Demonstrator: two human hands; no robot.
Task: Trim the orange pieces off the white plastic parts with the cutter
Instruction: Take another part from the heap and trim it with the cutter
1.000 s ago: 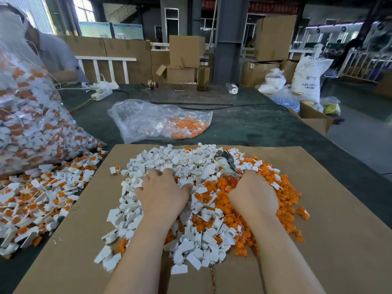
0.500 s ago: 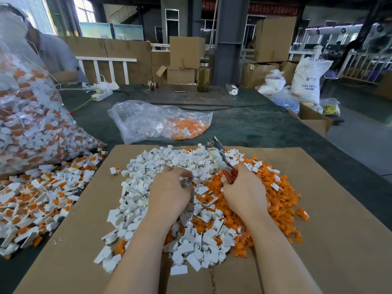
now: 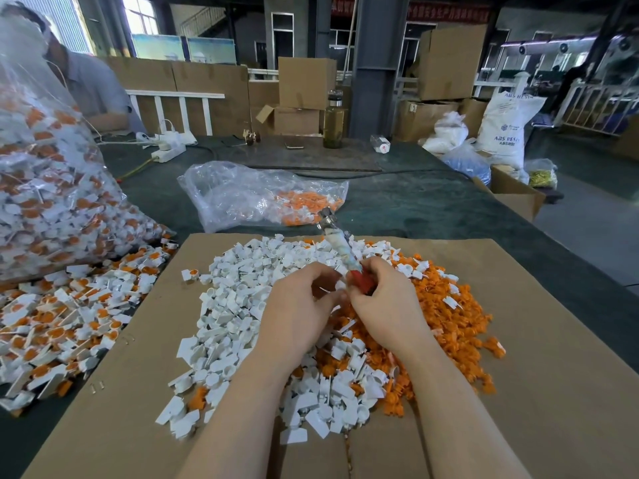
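Two hands meet at pile centre: the right hand point(image 3: 387, 305) grips the cutter point(image 3: 340, 248), its long axis pointing to eleven o'clock, while the left hand point(image 3: 299, 305) pinches a white part point(image 3: 328, 289) right beside the handle. Untrimmed parts point(image 3: 58, 323) lie at nine o'clock, nearer the left; bare cardboard point(image 3: 553, 392) offers room at four.

One head-worn view, forward and down

A single wide-angle camera on the person's head looks down over the cardboard sheet point(image 3: 518, 392), close above both forearms; its upper part faces across the green table point(image 3: 415, 202) into the warehouse; edges bend.
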